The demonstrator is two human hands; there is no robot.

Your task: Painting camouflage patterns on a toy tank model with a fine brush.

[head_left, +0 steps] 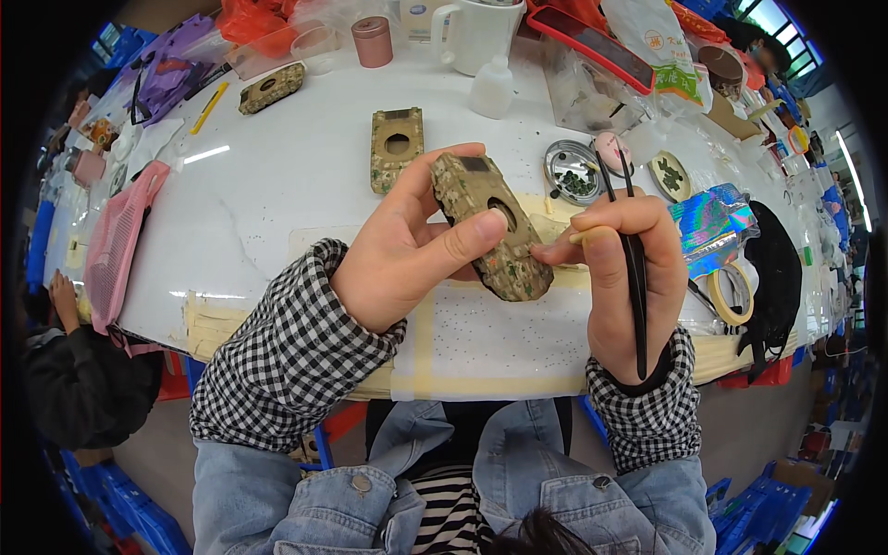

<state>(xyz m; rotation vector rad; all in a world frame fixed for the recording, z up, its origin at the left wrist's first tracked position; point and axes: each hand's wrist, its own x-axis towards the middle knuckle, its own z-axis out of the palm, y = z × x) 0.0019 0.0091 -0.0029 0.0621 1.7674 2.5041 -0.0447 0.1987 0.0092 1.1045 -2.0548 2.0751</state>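
Observation:
A camouflage-patterned casing [504, 254] with an oval hole is tilted in my left hand [421, 245], the thumb lying across its face beside the hole. My right hand [634, 254] is closed round black tweezers [636, 296], whose tips point up and away from me. Between that hand's thumb and finger shows a small pale-yellow tip, too small to name. One right fingertip is at or very near the casing's right edge. Flat on the table behind my left hand lies a second camouflage casing [398, 171], also with an oval hole. Another casing [271, 90] rests farther left.
Beyond my right hand are a round dish [572, 174] of small dark-green pieces and a second small dish [670, 176]. Tape [731, 294] and an iridescent pouch [712, 229] lie at right. A white jug [481, 37], squeeze bottle [495, 90] and red-framed phone [592, 48] stand behind.

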